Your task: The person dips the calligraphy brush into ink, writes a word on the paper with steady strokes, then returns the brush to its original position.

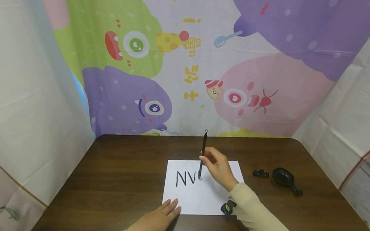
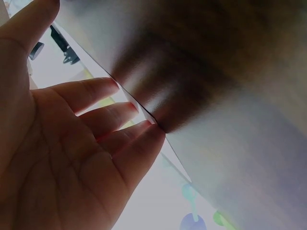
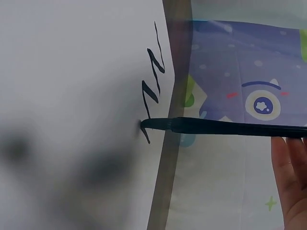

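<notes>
Gripping the brush [image 1: 202,156], the right hand [image 1: 219,167] hides paper [image 1: 200,197]; flat left hand [image 1: 157,220] partly cropped.

We see the counter [image 1: 125,167] lying bare to the left of the paper [image 1: 200,197] and along its far edge, so a hand could pass freely there. On the right, a small black rest [image 1: 260,173] and a black dish [image 1: 284,178] sit close together, well apart from the paper, with an open strip between. Our left hand [image 1: 157,220] covers the paper's near left corner, and our right hand [image 1: 220,167] with the upright brush [image 1: 202,153] blocks its upper middle.
</notes>
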`<state>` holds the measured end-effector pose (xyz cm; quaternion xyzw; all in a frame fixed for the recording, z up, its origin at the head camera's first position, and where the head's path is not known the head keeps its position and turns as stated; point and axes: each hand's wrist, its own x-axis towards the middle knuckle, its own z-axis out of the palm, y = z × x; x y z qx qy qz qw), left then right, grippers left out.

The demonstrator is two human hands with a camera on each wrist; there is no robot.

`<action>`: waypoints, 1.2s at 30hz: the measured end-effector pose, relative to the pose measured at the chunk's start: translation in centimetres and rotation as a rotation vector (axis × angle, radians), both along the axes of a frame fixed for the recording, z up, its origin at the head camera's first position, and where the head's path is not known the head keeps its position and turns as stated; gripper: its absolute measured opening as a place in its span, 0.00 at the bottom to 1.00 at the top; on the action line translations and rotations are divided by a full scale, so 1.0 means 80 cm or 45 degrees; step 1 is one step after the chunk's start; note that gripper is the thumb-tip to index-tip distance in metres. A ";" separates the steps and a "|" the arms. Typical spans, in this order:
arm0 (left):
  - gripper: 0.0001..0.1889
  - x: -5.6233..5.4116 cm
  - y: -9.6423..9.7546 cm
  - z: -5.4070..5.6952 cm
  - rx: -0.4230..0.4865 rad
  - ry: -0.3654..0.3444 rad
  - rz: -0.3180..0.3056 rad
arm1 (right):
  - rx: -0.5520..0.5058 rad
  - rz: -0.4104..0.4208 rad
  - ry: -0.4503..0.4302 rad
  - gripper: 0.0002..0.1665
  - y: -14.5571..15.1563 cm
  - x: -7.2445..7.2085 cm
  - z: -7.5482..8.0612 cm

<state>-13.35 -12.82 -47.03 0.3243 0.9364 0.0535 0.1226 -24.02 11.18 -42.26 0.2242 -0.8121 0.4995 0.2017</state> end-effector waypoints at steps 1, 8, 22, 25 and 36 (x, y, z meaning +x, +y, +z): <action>0.44 0.000 0.000 0.000 0.001 -0.006 0.003 | -0.004 0.002 -0.004 0.08 0.000 0.000 0.000; 0.44 -0.001 0.000 0.000 0.006 -0.021 0.017 | -0.001 0.010 -0.031 0.08 0.001 0.001 0.000; 0.46 0.000 0.000 -0.001 0.006 -0.033 0.027 | -0.018 0.050 -0.080 0.07 0.004 0.003 0.004; 0.45 0.000 0.000 -0.001 0.011 -0.011 0.018 | -0.025 0.045 -0.081 0.08 0.005 0.003 0.005; 0.44 0.001 -0.002 -0.003 0.017 0.045 -0.015 | -0.134 0.061 0.082 0.07 0.015 -0.004 0.019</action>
